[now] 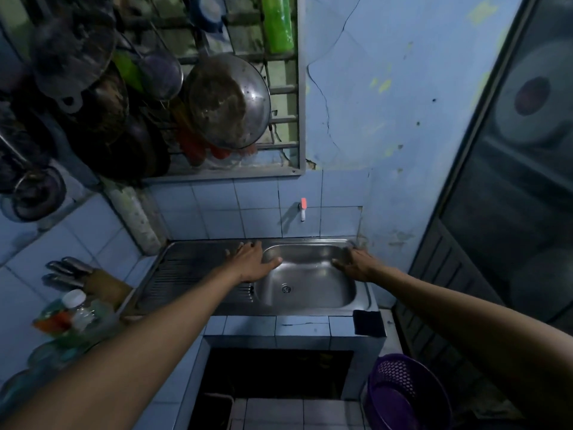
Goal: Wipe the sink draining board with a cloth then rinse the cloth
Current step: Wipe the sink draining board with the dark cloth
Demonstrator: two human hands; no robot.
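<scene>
A steel sink unit lies ahead, with a ribbed draining board (192, 274) on the left and a basin (310, 283) on the right. My left hand (252, 262) rests flat, fingers spread, on the board's right end at the basin's rim. My right hand (353, 265) rests open on the basin's right rim. Neither hand holds anything. A dark cloth (369, 322) lies on the tiled counter edge, at the sink's front right corner, apart from both hands. A small white tap (303, 209) with a pink handle sticks out of the wall tiles above the basin.
Pots and pans (226, 100) hang on a window grille above the board. A knife block (93, 280) and bottles (74, 308) stand left of the sink. A purple basket (406, 392) sits on the floor at right, beside a dark door (496, 212).
</scene>
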